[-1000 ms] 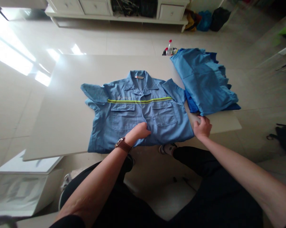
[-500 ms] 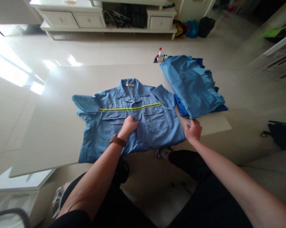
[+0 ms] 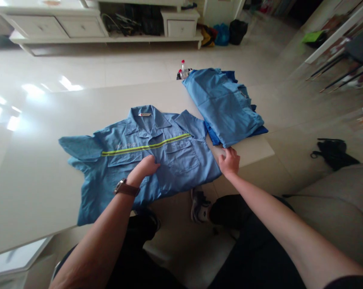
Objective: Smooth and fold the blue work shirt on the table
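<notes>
Pressing left hand (image 3: 145,168) flat on blue shirt (image 3: 145,156), right hand (image 3: 229,161) pinching its hem.

Arms: both bare from hand to upper arm; a dark sleeve edge shows on the right arm at the lower frame corner.
Left hand (image 3: 147,168): bare, no rings visible.
Right hand (image 3: 229,161): bare.
Brown leather-strap wristwatch with metal case (image 3: 125,188): just behind the left hand.
Black trousers (image 3: 253,245): below the wristwatch.
Grey-and-white sneaker (image 3: 198,205): right of the wristwatch.
</notes>
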{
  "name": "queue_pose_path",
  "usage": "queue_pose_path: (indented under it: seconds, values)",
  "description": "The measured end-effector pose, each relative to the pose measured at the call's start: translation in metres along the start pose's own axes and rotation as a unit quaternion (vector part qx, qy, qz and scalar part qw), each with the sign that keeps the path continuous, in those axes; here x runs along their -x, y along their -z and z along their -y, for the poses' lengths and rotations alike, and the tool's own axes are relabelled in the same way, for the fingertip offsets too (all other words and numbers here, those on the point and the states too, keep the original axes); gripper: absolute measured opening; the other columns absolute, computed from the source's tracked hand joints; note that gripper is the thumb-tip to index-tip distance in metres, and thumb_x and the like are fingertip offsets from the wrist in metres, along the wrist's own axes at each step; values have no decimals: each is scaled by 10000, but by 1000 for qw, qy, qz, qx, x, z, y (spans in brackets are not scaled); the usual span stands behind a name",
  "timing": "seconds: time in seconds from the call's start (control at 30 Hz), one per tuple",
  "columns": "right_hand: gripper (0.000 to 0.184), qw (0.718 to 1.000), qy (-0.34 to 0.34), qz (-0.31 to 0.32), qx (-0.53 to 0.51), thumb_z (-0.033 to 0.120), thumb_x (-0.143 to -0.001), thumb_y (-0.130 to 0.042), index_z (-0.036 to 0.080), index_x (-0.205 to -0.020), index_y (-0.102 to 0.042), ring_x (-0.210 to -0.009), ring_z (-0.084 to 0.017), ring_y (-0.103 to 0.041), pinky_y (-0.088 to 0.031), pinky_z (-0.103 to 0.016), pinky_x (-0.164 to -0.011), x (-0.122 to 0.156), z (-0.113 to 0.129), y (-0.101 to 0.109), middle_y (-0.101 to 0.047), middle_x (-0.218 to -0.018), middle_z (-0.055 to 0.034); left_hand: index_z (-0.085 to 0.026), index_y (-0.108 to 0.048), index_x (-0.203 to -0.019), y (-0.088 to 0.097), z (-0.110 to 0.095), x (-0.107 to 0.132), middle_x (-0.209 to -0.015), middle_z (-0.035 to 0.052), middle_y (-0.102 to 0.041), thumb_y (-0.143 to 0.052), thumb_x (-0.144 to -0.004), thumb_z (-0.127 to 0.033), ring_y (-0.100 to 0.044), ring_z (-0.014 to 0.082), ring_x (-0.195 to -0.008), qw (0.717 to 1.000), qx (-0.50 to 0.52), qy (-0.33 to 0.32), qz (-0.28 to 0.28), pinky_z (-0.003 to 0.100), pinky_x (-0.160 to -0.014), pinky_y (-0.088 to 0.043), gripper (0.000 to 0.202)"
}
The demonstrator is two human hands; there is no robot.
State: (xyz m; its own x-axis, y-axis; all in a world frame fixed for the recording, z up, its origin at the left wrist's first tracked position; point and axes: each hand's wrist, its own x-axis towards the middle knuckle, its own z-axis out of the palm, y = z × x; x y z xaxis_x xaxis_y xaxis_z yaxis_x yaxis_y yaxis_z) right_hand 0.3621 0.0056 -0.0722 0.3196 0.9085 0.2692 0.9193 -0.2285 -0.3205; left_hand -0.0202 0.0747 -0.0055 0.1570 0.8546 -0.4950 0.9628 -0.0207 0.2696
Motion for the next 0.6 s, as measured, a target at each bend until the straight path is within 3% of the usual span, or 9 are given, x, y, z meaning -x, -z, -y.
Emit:
queue_pose_path:
  seconds: [0.33, 0.6]
  values:
    - [381, 1000, 5, -10, 9, 249, -894, -488, 152, -1201, -692, -1215, -341, -554, -407, -445, -933, -1, -5, -5, -697, -1276, -190, -160, -745, -968, -6, -3, 8, -1036, 158, -773, -661, -893, -261, -738, 293, -1070, 998, -36, -13, -41, 317, -918, -564, 152]
    - [378, 1000, 9, -8, 16, 256, -893, -480, 148, -1188, -690, -1204, -340, -549, -400, -435, -920, -2, -7, -5, -696, -1257, -194, -152, -748, -945, -2, -4, 9, -1020, 153, -770, -657, -910, -268, -738, 274, -1036, 999, -30, -22, 3, 302, -898, -549, 152]
